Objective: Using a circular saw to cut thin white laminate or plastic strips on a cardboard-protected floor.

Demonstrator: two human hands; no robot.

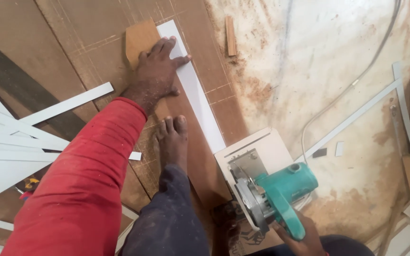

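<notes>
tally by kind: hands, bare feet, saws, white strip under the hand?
Hands: 2, left hand flat on the board, right hand on the saw grip
Bare feet: 1
Saws: 1, teal
White strip: 1
Total: 5

Pale, sawdust-stained floor (319, 61) strewn with white offcuts (5, 142).

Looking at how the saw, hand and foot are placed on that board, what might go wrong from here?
The bare foot rests on the brown board beside the white strip and near the circular saw, so a slip could cut it. The left hand presses the strip ahead of the saw. The white cable trailing on the floor might snag.
</notes>
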